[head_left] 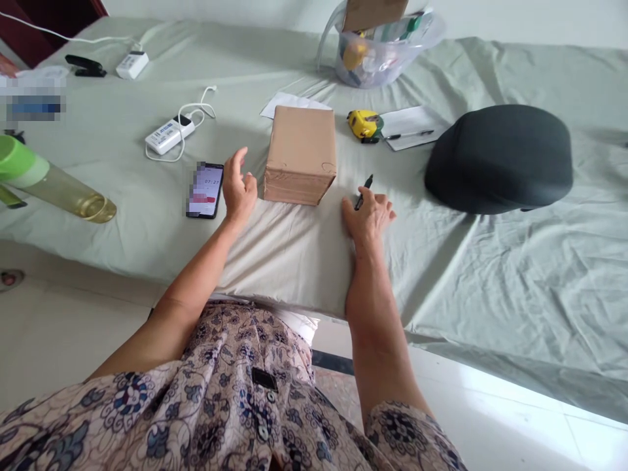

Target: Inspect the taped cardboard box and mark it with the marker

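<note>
A closed brown cardboard box [301, 140] stands on the cloth-covered table between my hands. My left hand [239, 193] is at the box's left side, fingers apart and holding nothing, with a small gap to the cardboard. Just left of it lies a phone [206, 190] with its screen lit. To the right of the box, my right hand [370, 212] rests low over a black marker [369, 181]. The index finger crosses the marker, the thumb is apart from it, and the other fingers are spread. Part of the marker is hidden under the hand.
A yellow tape measure [363, 124], a white paper [412, 126] and a pen [417, 135] lie behind my right hand. A black case [505, 157] sits at right. A filled clear bucket [367, 65] stands behind. At left are a white power bank [169, 134] and a bottle [73, 190].
</note>
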A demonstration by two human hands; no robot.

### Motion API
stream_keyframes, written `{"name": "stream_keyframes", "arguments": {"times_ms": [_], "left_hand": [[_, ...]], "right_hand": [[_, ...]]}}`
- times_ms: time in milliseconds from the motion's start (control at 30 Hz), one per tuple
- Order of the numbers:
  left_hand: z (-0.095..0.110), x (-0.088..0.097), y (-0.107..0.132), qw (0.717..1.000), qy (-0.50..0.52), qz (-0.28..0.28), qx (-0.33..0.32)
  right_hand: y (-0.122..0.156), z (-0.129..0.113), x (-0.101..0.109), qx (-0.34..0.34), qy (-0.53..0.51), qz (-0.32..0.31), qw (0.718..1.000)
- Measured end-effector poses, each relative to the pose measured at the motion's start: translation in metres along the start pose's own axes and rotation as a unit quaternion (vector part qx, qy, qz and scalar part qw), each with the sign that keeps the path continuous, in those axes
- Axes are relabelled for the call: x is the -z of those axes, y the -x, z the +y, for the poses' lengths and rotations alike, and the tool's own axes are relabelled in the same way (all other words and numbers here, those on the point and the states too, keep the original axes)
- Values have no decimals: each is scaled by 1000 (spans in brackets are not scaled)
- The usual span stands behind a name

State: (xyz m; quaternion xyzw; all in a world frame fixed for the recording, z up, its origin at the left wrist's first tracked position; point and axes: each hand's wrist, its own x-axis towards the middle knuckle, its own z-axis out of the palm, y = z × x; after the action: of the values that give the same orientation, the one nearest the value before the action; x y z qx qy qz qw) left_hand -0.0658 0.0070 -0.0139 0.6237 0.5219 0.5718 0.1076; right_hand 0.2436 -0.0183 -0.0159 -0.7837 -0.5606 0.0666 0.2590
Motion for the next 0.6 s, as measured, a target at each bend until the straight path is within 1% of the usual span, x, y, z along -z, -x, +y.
{"name": "stream_keyframes", "arguments": {"times_ms": [67, 100, 200, 233, 267, 300, 367, 400, 433, 467, 533, 600], "left_hand": [[-2, 17, -6, 1000, -21, 8, 13], [-3, 29, -7, 999, -36, 11, 26], [-2, 72, -6, 988, -124, 37, 85], [0, 88, -4, 977, -173, 51, 111], [2, 102, -2, 960, -235, 55, 144], [5, 116, 0, 936, -301, 46, 178], [11, 134, 5, 887, -400, -2, 231], [14, 139, 7, 869, -428, -28, 248], [17, 140, 8, 858, -443, -47, 257], [20, 139, 9, 854, -447, -60, 260], [23, 132, 10, 862, -432, -68, 257], [23, 124, 9, 875, -404, -60, 259]], "right_hand": [[0, 1, 0, 2, 6, 2, 1000], [0, 1, 0, 3, 5, 5, 1000], [-1, 1, -3, 1, -8, 23, 1000], [-1, 1, -3, 0, -13, 30, 999], [-1, 0, -4, -1, -18, 36, 999], [-2, -1, -4, -3, -23, 40, 999], [-2, -3, -3, -8, -31, 45, 998], [-2, -4, -3, -10, -37, 45, 998], [-2, -5, -2, -11, -42, 45, 998], [-2, -6, -2, -10, -49, 46, 998], [-2, -8, 0, -5, -63, 55, 996], [-3, -9, 1, 3, -80, 73, 994]]}}
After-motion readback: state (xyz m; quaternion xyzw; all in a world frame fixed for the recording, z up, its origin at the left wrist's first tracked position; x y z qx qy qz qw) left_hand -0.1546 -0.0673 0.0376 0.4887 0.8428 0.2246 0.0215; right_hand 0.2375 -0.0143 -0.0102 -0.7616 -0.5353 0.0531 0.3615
